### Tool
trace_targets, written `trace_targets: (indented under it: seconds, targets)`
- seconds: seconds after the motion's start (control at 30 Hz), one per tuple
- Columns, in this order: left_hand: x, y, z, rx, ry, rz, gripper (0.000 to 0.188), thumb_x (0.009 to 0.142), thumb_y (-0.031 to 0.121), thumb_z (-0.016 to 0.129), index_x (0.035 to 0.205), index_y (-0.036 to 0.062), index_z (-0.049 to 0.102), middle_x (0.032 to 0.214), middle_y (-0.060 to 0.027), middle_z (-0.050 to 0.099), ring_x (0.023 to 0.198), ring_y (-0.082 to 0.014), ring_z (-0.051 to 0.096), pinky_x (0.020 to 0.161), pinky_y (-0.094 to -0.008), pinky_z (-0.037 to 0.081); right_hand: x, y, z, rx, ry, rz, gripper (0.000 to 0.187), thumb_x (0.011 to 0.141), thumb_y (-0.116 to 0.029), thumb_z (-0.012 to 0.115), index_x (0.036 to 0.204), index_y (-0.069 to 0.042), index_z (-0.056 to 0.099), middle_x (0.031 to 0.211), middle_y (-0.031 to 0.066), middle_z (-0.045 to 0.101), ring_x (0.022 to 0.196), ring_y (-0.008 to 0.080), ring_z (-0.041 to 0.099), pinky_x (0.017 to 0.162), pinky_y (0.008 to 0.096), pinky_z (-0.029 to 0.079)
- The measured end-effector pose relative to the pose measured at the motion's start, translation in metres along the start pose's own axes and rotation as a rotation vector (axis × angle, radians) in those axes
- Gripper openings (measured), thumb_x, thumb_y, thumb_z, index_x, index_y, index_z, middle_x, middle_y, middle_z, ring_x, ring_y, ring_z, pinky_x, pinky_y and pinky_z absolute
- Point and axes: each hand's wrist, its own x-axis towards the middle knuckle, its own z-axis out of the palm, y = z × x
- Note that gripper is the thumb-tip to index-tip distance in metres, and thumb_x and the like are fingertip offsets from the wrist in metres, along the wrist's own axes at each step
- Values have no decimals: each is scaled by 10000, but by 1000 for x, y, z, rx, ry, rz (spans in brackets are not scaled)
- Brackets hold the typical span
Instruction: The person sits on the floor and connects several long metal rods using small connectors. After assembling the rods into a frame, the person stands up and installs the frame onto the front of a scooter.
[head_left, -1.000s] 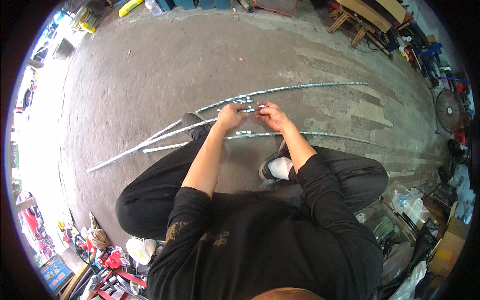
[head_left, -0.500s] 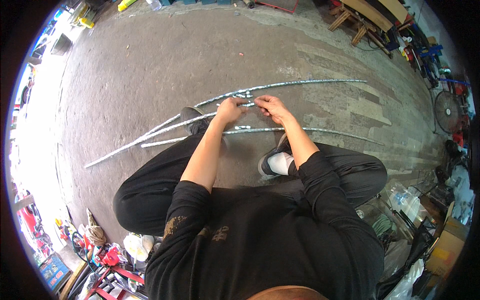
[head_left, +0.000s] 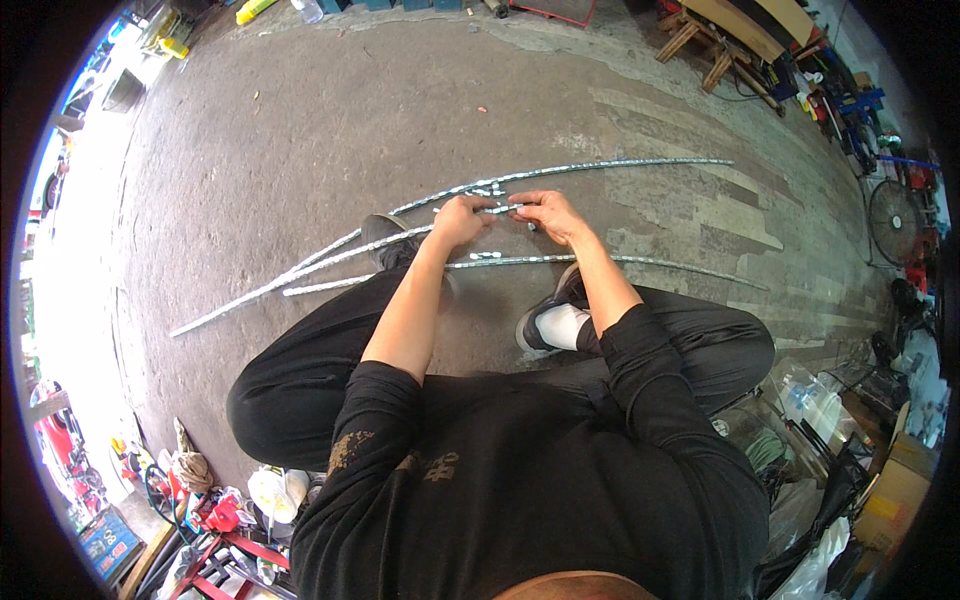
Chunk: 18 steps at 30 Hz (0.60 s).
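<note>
My left hand (head_left: 460, 220) is closed round the right-hand part of a long, thin, segmented silver rod (head_left: 350, 251), which runs off to the lower left. A short silver end sticks out past its fingers. At that end the fingers of my right hand (head_left: 547, 215) pinch together; a small silver piece (head_left: 531, 226) shows just below them. Several short silver pieces (head_left: 487, 189) lie on the floor just beyond the hands, and a few more (head_left: 485, 255) sit nearer me, beside another rod.
A far silver rod (head_left: 600, 164) and a near one (head_left: 650, 260) stretch across the concrete floor (head_left: 300, 120). My shoes (head_left: 540, 325) flank the work. A standing fan (head_left: 893, 222) is at the right, a wooden trestle (head_left: 718, 70) at the far right, and clutter lies behind me on both sides.
My right hand has shifted slightly, its fingers now closer over the rod's end. A small silver piece now shows below them. The left hand has barely moved.
</note>
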Motion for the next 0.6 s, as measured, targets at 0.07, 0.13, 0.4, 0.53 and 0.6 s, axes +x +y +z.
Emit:
trace_targets:
  seconds: [0.07, 0.13, 0.4, 0.53, 0.6]
  targets:
    - [1, -1, 1, 5, 3, -2, 400, 793, 230, 757, 1155, 67, 705, 1075, -157, 717, 976, -275, 685, 878, -364, 510, -2, -4, 1, -47, -1, 5, 330, 840, 36, 684, 1168, 55, 649, 1024, 129, 697, 900, 193, 690, 832, 284, 564]
    - [1, -3, 1, 1, 3, 8, 395, 792, 225, 756, 1151, 67, 706, 1067, -158, 718, 967, -272, 686, 874, -363, 511, -4, -7, 3, -114, 9, -22, 341, 829, 35, 691, 1168, 51, 650, 1044, 128, 694, 910, 193, 684, 843, 295, 560]
    - [-1, -1, -1, -11, -1, 23, 394, 793, 232, 759, 1152, 79, 709, 1068, -156, 718, 967, -269, 685, 873, -362, 510, -8, -17, 7, -294, 48, -113, 346, 798, 23, 720, 1140, 36, 664, 1058, 118, 693, 945, 186, 671, 846, 303, 550]
    - [-3, 3, -2, -15, 2, 18, 399, 794, 245, 764, 1155, 85, 710, 1073, -153, 718, 973, -270, 684, 880, -363, 508, -7, -16, 6, -409, 60, -170, 296, 801, 3, 733, 1093, 22, 687, 1020, 105, 700, 929, 169, 665, 826, 295, 545]
    - [-3, 2, -2, -14, -1, 10, 399, 795, 248, 764, 1154, 85, 710, 1070, -152, 719, 973, -270, 684, 879, -362, 508, -5, -16, 8, -413, 47, -219, 266, 810, -22, 742, 1069, 16, 698, 980, 95, 708, 889, 161, 670, 800, 290, 548]
